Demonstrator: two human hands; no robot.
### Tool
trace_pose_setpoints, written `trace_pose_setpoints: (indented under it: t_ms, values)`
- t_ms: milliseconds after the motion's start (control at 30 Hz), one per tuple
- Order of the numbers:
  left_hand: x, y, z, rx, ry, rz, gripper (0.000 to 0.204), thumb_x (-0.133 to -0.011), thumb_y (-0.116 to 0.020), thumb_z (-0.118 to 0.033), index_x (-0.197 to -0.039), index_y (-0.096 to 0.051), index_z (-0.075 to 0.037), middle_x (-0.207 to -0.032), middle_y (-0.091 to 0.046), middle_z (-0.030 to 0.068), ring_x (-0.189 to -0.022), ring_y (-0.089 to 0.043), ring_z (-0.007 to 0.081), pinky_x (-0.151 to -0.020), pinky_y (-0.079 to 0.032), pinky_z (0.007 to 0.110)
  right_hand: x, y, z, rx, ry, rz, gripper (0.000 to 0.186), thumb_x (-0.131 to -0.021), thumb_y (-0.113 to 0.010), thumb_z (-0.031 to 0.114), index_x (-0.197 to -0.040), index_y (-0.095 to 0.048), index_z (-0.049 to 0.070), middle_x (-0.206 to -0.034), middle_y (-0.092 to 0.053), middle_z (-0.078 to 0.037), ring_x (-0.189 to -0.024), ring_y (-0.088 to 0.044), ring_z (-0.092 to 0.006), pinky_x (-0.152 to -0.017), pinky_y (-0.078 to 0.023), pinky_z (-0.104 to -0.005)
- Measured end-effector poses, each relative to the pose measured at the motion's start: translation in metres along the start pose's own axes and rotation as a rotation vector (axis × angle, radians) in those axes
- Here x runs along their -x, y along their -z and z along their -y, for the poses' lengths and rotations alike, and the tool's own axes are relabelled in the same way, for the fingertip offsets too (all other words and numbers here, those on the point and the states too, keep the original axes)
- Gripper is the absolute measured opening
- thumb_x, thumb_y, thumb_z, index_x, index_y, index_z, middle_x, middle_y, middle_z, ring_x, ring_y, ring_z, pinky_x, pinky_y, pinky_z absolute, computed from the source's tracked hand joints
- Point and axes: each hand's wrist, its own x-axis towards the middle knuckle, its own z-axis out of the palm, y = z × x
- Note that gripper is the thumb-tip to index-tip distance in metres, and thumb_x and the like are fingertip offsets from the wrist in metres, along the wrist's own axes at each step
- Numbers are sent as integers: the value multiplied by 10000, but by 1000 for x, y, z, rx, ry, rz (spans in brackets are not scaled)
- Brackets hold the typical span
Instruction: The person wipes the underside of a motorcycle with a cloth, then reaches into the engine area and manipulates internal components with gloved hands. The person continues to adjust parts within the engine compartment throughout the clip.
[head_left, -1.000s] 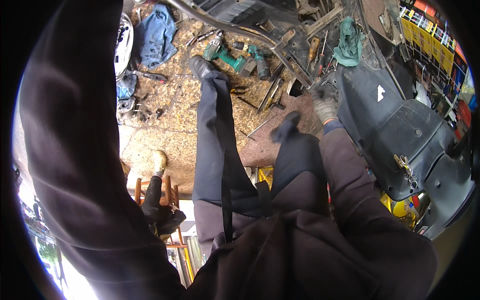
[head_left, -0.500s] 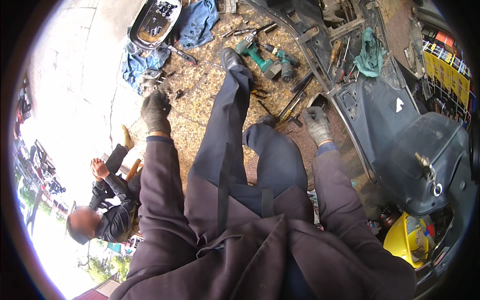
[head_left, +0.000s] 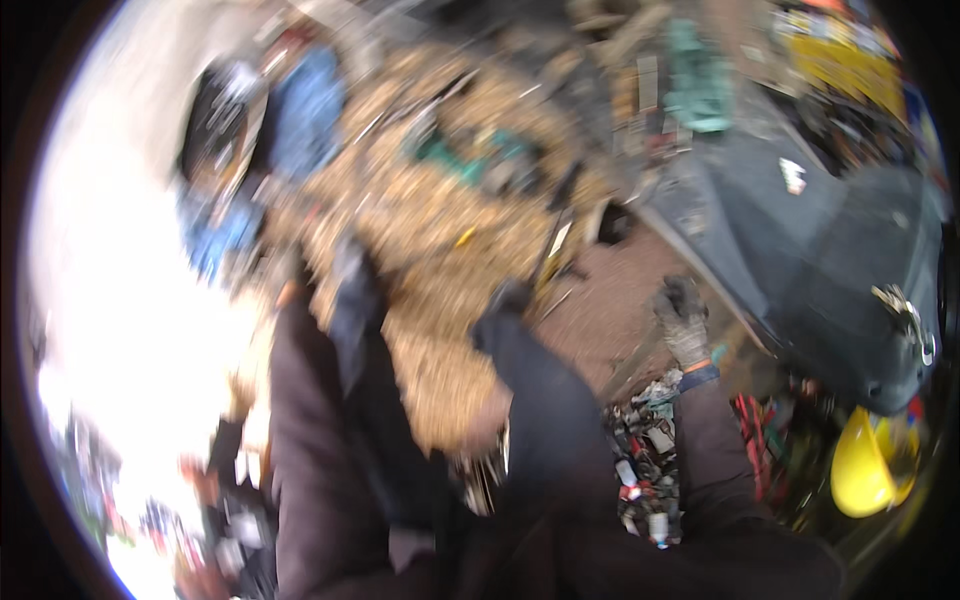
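Note:
Strong motion blur covers this moment. My left hand [head_left: 285,275], at the end of a dark brown sleeve, is smeared near blue cloth [head_left: 225,235] on the left; its fingers cannot be made out. My right hand [head_left: 683,318], in a grey work glove with darker fingertips, is beside the dark grey body panel [head_left: 760,240] of a vehicle. Its fingers look bent, but blur hides whether they hold anything. A dark oval pan [head_left: 215,120] lies at the far left, with another blue cloth [head_left: 307,110] beside it. Two green power tools [head_left: 460,158] lie on the mottled tan ground ahead of my feet.
Long hand tools [head_left: 556,245] lie ahead of my right foot. Mixed small parts [head_left: 650,455] lie beside my right leg. A yellow helmet [head_left: 865,465] rests at the near right, below keys [head_left: 905,315] hanging at the panel. Another person [head_left: 235,500] is at the near left.
The view has swung and blurred. My right hand has moved nearer and to the right, away from the hand tools. My legs have shifted, and small parts beside my right leg now show.

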Motion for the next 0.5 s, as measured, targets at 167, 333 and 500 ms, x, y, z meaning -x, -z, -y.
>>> trace_pose_setpoints:
  t_ms: [167,333,500]
  values:
    - [-139,-7,-15,-87,-196,-36,632,-808,-658,-491,-1340,-491,-194,-1060,-580,37,-809,-540,211,-675,-453,379,-197,40,58,1353,694,-431,268,-924,-539,256,-1110,-595,72,-1055,-626,-219,-922,-622,-385,-801,-505,-486]
    - [-225,-38,-19,-472,-622,-412,559,-798,-627,-506,-1199,-584,-119,-1070,-621,149,-957,-582,330,-816,-470,419,-337,58,57,1557,43,225,383,-910,-493,255,-1266,-578,142,-1233,-577,-246,-1216,-518,-329,-1048,-365,-430]
    - [-211,-48,-17,-509,-329,-618,955,-618,-798,-501,-1275,-466,108,-1220,-576,302,-1182,-567,342,-998,-425,368,-400,98,-23,1245,-75,-216,540,-878,-537,305,-1372,-484,93,-1290,-548,-255,-1193,-533,-386,-980,-423,-433]
